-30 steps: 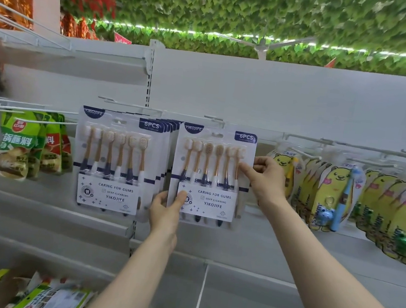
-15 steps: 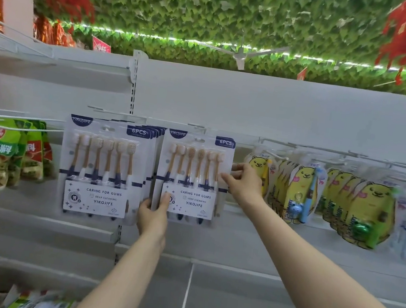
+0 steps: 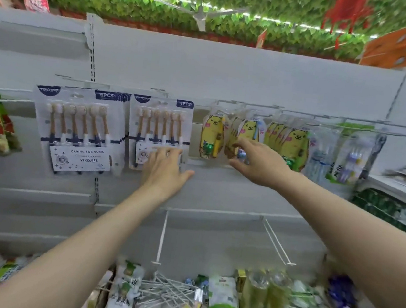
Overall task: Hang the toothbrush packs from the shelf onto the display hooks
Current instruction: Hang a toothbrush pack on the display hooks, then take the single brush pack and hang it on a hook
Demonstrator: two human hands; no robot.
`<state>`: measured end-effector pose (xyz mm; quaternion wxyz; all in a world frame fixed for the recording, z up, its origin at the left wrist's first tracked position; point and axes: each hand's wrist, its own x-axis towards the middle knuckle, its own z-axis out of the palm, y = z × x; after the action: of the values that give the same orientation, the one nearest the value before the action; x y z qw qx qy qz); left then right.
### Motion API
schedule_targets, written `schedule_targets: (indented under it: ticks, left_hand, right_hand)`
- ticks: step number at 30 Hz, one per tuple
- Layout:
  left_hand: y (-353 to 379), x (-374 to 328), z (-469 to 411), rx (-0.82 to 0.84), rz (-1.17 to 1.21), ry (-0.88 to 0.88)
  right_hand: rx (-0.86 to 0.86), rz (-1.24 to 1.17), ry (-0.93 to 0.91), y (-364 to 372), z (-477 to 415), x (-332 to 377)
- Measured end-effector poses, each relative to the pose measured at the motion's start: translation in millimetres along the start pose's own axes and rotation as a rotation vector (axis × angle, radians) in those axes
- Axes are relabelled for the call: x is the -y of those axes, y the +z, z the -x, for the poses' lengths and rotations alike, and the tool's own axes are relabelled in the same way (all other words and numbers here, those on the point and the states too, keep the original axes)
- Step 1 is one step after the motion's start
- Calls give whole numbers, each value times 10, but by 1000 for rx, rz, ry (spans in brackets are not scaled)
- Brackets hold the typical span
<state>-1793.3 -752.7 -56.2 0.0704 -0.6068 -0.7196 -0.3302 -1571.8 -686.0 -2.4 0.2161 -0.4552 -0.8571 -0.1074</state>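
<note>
left hand point(image 3: 167, 168) flat, fingers straight, covering lower half of hung YIKOJIFE 6PCS toothbrush pack point(image 3: 159, 123) | right hand point(image 3: 259, 162) fingers spread, grasping nothing, against yellow bear packs point(image 3: 292, 144)

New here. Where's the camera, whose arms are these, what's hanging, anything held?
No robot: a person wears one wide-angle head camera, so both bare arms show. The left hand lies flat, fingers straight, on a hung six-brush toothbrush pack; a stack of the same packs hangs to its left. The right hand reaches the yellow bear packs on the next hooks; blur hides whether it grips one. Mixed packaged goods lie below.
</note>
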Motion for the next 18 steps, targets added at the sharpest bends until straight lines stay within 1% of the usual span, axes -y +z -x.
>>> schedule_targets:
  ticks: [3,9,13,18]
  left_hand:
    - [34,-433,94,83,-31,62]
    - [313,-1505,315,161,-59,172]
    - [644,-2353,373,192,-90,277]
    - [1197,-3612,349,228,-39,368]
  right_hand:
    - [34,36,45,-193,404,-241]
    - [45,80,192,-533,1141,-1037]
    - [23,86,278,-746,1601,-1829]
    - [9,114,363,-1072,2135,-3016]
